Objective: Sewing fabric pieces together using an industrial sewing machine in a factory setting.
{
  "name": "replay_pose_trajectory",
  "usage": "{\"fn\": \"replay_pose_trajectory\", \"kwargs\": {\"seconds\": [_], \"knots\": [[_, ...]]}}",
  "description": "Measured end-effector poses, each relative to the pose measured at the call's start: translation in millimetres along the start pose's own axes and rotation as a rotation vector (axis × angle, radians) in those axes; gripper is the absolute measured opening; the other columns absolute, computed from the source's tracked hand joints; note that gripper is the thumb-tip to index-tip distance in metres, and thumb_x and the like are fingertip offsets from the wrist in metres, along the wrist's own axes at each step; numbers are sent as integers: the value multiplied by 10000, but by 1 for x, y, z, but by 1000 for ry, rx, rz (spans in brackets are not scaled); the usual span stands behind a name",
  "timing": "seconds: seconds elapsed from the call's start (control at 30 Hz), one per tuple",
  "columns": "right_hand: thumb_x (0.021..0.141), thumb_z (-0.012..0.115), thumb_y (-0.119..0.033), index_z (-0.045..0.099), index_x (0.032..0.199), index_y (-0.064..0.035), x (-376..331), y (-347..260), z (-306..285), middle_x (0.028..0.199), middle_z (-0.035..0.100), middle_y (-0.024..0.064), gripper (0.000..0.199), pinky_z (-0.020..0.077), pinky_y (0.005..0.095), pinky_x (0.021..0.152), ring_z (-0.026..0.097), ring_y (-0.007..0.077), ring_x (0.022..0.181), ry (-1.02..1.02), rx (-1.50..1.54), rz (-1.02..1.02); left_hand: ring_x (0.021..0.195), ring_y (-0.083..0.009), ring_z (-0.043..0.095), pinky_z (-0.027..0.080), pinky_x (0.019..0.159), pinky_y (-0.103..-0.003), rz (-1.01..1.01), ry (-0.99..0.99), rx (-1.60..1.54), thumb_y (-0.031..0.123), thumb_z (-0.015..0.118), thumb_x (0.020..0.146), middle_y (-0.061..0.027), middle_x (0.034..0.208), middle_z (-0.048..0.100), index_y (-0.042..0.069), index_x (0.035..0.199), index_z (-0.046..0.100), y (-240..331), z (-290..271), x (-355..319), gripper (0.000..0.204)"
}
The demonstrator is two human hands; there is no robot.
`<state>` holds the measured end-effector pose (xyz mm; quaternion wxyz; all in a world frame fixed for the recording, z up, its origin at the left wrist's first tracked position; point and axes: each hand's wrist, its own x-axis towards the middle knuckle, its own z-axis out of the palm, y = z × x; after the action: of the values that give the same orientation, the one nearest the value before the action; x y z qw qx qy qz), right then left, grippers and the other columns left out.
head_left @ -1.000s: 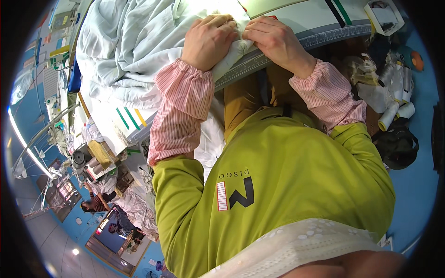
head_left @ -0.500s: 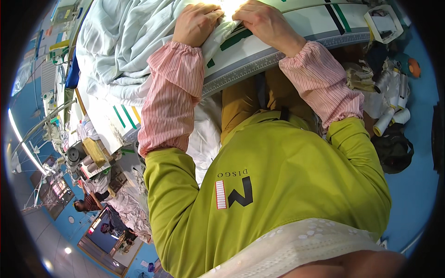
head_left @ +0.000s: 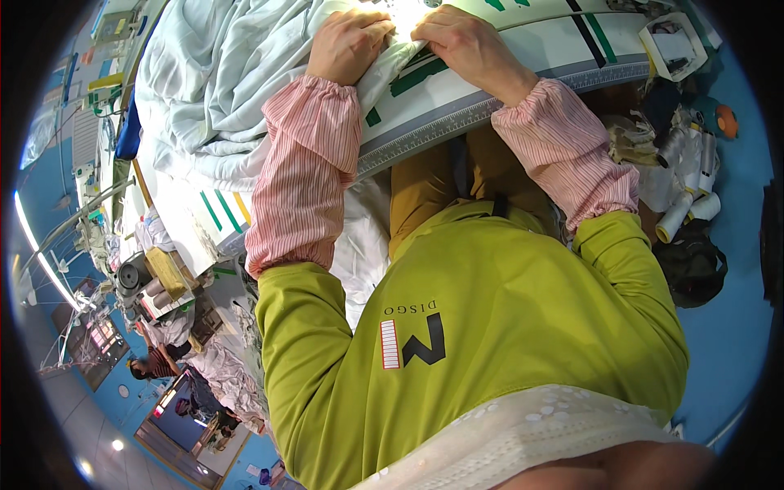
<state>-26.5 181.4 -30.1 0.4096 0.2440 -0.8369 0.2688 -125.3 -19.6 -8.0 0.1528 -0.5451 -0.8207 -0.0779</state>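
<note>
A large heap of pale white fabric (head_left: pixel 212 90) lies in folds over the left part of the white worktable (head_left: pixel 457 90). At the table's far side, under a bright light, my left hand (head_left: pixel 349 45) presses down on the cloth with its fingers bent and close together. To its right, my right hand (head_left: pixel 474 49) pinches the fabric's edge between thumb and fingers. The strip of cloth between the two hands is washed out by glare, so what lies at my fingertips there is hard to make out.
A ruler strip (head_left: pixel 457 118) runs along the table's near edge. An open white box (head_left: pixel 674 45) stands at the far right, above several thread spools (head_left: pixel 694 184). A black bag (head_left: pixel 692 265) lies below them. Another person (head_left: pixel 155 363) is in the left background.
Both hands keep their hold on the cloth and have barely shifted. The view has moved slightly, so the table appears a little lower.
</note>
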Motion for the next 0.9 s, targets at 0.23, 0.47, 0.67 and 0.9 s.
{"fn": "replay_pose_trajectory", "kwargs": {"seconds": [0.23, 0.47, 0.67, 0.9], "knots": [[803, 592, -24, 666, 833, -29, -3, 0, 3, 810, 639, 116, 80, 510, 376, 769, 627, 299, 841, 19, 134, 74, 1002, -244, 650, 515, 909, -344, 11, 3, -12, 160, 667, 898, -45, 1087, 713, 122, 1016, 756, -1, -1, 1, 153], [803, 594, -23, 670, 864, -19, 4, -6, -8, 835, 643, 122, 98, 508, 378, 780, 625, 306, 856, -100, 49, 148, 996, -256, 649, 517, 896, -353, 43, 17, -9, 151, 666, 895, -48, 1068, 712, 107, 1002, 751, -7, 0, 5, 143], [797, 548, 48, 647, 945, -4, 10, 5, -10, 922, 637, 151, 186, 488, 421, 836, 596, 329, 938, -191, 235, 255, 891, -252, 675, 518, 808, -393, -90, -229, -124, 241, 677, 866, -67, 998, 706, 95, 926, 735, 36, -28, 3, 169], [827, 538, -33, 618, 1069, 9, 44, 74, 25, 1076, 641, 199, 258, 445, 450, 887, 576, 366, 1027, -414, 163, 142, 1009, -201, 601, 424, 806, -427, -427, -3, 196, 212, 599, 865, -27, 1006, 655, 130, 940, 699, 106, -3, -29, 150]]}}
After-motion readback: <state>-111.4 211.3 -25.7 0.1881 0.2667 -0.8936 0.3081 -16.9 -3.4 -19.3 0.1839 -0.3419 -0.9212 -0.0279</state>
